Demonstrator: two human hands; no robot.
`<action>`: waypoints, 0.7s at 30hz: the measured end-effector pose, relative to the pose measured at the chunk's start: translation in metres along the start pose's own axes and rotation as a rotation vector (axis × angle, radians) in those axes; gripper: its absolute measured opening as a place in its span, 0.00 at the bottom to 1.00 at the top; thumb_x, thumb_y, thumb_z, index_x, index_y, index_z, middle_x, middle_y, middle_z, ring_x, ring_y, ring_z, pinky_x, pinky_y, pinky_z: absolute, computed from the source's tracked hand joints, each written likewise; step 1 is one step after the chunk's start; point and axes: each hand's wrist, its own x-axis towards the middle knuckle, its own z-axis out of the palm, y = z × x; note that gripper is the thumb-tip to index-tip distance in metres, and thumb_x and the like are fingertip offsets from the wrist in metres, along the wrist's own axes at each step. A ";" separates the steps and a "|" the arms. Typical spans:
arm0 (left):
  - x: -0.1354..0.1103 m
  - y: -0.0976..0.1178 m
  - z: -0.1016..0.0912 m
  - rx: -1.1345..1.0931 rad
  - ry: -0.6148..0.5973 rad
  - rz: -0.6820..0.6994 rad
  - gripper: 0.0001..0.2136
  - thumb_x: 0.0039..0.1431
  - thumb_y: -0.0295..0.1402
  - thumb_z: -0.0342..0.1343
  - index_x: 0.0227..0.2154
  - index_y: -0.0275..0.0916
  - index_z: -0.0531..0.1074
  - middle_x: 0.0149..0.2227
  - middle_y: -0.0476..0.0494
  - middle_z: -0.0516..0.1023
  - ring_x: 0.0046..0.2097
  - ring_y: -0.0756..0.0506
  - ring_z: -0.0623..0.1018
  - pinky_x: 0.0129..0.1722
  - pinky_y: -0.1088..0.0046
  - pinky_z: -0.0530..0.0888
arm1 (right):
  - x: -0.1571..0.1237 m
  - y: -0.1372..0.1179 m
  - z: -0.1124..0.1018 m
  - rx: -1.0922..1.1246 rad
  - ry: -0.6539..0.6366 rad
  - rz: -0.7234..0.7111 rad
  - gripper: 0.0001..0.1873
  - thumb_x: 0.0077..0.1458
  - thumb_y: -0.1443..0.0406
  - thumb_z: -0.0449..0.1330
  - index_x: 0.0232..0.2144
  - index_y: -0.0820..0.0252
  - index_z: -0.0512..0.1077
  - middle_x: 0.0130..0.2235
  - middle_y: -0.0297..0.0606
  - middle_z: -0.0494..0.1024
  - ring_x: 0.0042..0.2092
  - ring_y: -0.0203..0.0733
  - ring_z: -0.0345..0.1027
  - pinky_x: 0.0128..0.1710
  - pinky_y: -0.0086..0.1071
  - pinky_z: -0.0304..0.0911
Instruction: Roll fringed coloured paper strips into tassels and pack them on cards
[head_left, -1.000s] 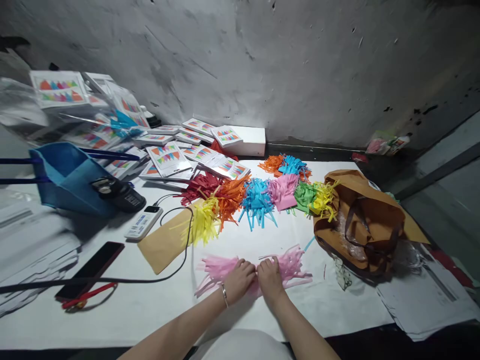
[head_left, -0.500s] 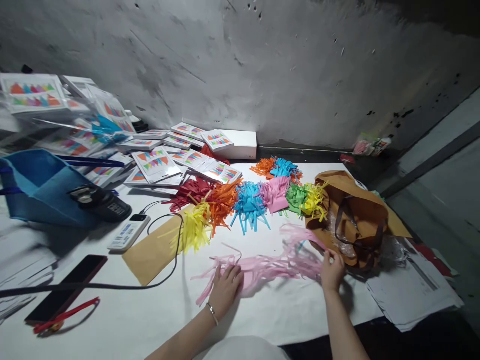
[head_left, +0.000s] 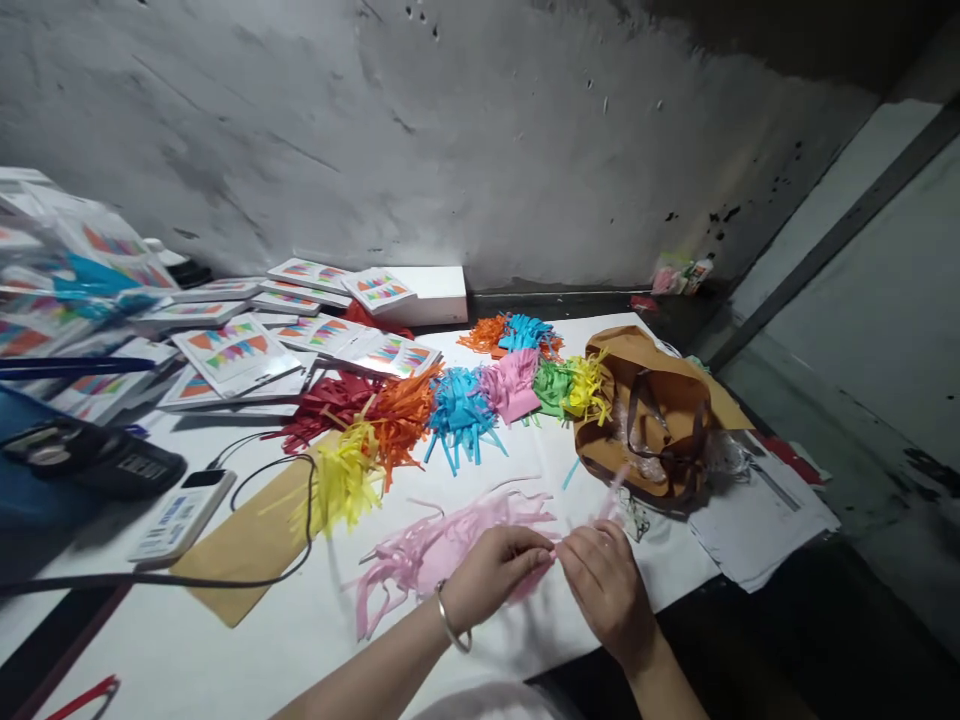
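Pink tissue fringe (head_left: pixel 409 555), 6 o'clock, part flat on tbl (head_left: pixel 300 645): my L hand (head_left: pixel 493 575) & R hand (head_left: pixel 611 590) pinch its 3-o'clock end fingertip to fingertip, prob. so thin strips don't slip. Blue bundle (head_left: pixel 459 402) lies 12 o'clock of it, prob. set back for room.

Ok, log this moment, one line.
left hand: pinching pink fringe | right hand: also pinching pink fringe | yellow fringe: on tan sheet

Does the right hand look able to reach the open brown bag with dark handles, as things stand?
Probably yes: the brown bag is just beyond the right hand; only a pale crumpled scrap lies between. That hand seems busy with pink fringed strips.
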 end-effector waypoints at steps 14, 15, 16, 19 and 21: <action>0.005 -0.004 0.030 -0.337 0.054 -0.094 0.16 0.53 0.46 0.60 0.24 0.35 0.73 0.21 0.51 0.69 0.25 0.52 0.65 0.26 0.77 0.62 | 0.001 -0.040 0.005 0.544 0.321 0.641 0.09 0.60 0.68 0.55 0.41 0.55 0.74 0.36 0.40 0.77 0.39 0.42 0.73 0.37 0.34 0.72; 0.007 -0.004 0.030 -0.282 0.041 -0.083 0.17 0.54 0.46 0.58 0.24 0.35 0.73 0.22 0.49 0.70 0.26 0.51 0.67 0.27 0.76 0.64 | -0.001 -0.039 0.006 0.535 0.333 0.650 0.09 0.60 0.68 0.55 0.41 0.55 0.74 0.35 0.39 0.77 0.37 0.41 0.73 0.36 0.33 0.72; 0.009 -0.005 0.029 -0.213 0.036 -0.061 0.17 0.54 0.46 0.58 0.26 0.36 0.74 0.23 0.48 0.72 0.27 0.49 0.69 0.28 0.75 0.65 | -0.004 -0.037 0.007 0.514 0.335 0.646 0.10 0.61 0.68 0.54 0.41 0.54 0.74 0.34 0.38 0.77 0.36 0.41 0.73 0.35 0.32 0.72; 0.014 -0.004 0.025 0.047 0.047 0.066 0.13 0.57 0.44 0.57 0.30 0.38 0.75 0.29 0.44 0.76 0.32 0.46 0.73 0.33 0.73 0.68 | -0.012 -0.032 0.009 0.395 0.313 0.594 0.13 0.61 0.69 0.54 0.45 0.53 0.74 0.34 0.38 0.78 0.36 0.41 0.74 0.37 0.33 0.72; 0.020 -0.001 0.026 0.189 0.020 0.152 0.12 0.60 0.42 0.54 0.30 0.40 0.74 0.30 0.44 0.76 0.33 0.46 0.73 0.33 0.73 0.69 | -0.016 -0.028 0.012 0.337 0.311 0.618 0.14 0.60 0.68 0.54 0.48 0.54 0.71 0.37 0.40 0.78 0.39 0.42 0.74 0.39 0.34 0.72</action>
